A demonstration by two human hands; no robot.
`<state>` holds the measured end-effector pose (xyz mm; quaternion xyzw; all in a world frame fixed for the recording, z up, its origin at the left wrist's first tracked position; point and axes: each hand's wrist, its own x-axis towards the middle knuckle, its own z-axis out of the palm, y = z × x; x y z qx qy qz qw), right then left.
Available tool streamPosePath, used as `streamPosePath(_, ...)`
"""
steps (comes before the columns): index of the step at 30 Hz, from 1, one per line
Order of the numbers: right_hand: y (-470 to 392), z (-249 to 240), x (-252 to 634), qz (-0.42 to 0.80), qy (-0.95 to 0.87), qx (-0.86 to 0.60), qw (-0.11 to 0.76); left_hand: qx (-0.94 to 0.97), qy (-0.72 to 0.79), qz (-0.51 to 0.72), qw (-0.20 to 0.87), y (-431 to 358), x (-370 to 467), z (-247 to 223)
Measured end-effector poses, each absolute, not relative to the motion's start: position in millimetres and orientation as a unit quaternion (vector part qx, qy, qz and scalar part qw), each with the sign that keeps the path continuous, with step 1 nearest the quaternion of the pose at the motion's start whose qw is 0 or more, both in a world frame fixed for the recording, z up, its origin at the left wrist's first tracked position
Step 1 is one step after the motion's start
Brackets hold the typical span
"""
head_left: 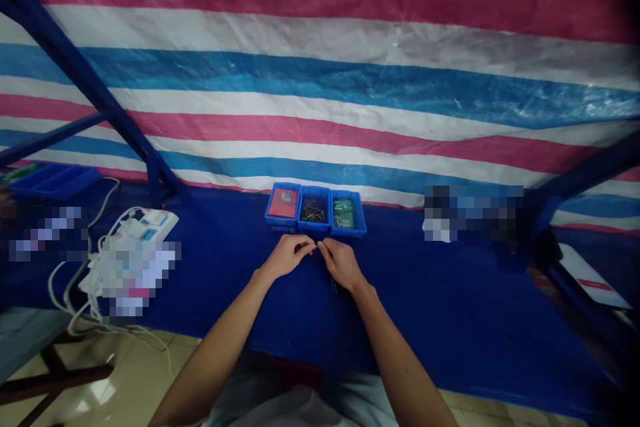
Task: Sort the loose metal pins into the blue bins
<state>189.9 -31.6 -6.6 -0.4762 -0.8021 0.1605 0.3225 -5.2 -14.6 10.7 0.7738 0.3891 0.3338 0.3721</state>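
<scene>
My left hand (290,255) and my right hand (342,263) meet over the blue table, fingertips pinched close together. A tiny thin piece shows between them, too small to name. Below my right palm, a few thin dark pieces (335,285) are partly hidden by the hand. Just beyond my fingers stand three small blue bins side by side. The left bin (281,221) has a pink-red lining and a small greyish piece. In the middle bin (313,226) lie many dark, thin, screw-like pieces. Green and pale pieces fill the right bin (349,232).
On the left, a white power strip (163,225) lies among white cables (70,310) and blurred-out items. Farther left is a blue divided tray (57,180). Blue frame posts (125,127) rise at both sides before a striped sheet (320,100). A white flat object (595,277) sits far right.
</scene>
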Motion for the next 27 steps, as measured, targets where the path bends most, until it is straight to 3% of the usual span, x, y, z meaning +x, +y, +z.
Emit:
streamPosePath(12, -33.6, 0.4, 189.5, 0.204, -0.78, -0.452, 0.381, 0.763, 0.413, 0.339, 0.363, -13.9, -5.3, 10.6)
streamPosePath(27, -33.1, -0.5, 189.0, 0.196, -0.778, -0.451, 0.391, 0.758, 0.418, 0.338, 0.369, -12.3, -5.0, 6.1)
